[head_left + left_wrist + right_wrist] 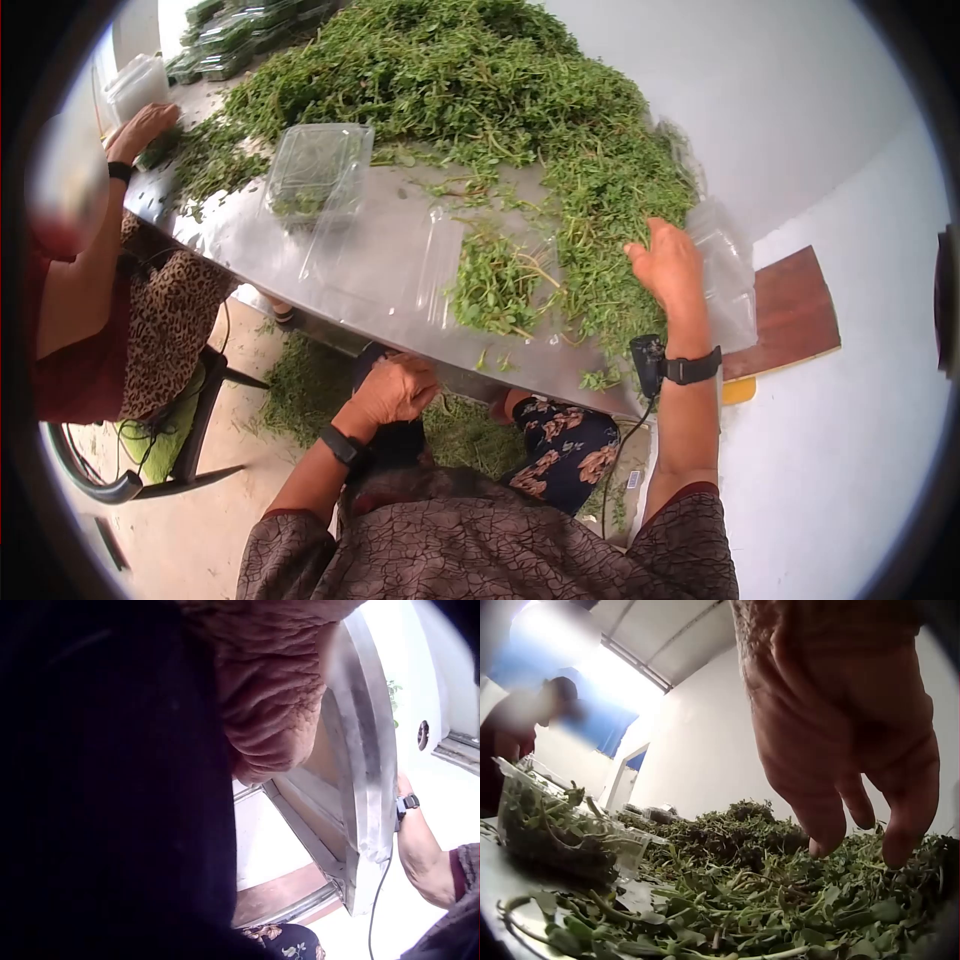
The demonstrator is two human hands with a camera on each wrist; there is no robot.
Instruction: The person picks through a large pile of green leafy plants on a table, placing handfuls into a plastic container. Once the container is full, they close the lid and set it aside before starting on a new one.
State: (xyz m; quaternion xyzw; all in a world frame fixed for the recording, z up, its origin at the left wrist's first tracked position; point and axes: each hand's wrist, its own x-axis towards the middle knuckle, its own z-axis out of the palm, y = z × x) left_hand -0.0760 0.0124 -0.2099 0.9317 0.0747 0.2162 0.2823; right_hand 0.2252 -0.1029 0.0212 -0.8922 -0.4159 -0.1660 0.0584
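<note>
My right hand (pixel 668 262) is over the right side of a large heap of leafy green stems (pixel 610 200). In the right wrist view its fingers point down at the leaves, spread apart, with nothing between them. My left hand (pixel 400 388) hangs loosely curled by the near table edge and holds nothing; its fingertips are hidden in the left wrist view. On the metal table (pixel 390 220) sits a clear plastic box (pixel 320 175) with greens inside. A smaller bunch of stems (pixel 495 285) lies nearer to me, left of my right hand.
Another person's hand (pixel 148 130) touches greens at the far left, beside a stack of clear tubs (pixel 138 88). Filled boxes (pixel 225 45) are piled at the back left. Clear plastic containers (pixel 722 260) stand by the right table edge, and a chair (pixel 195 420) is at left.
</note>
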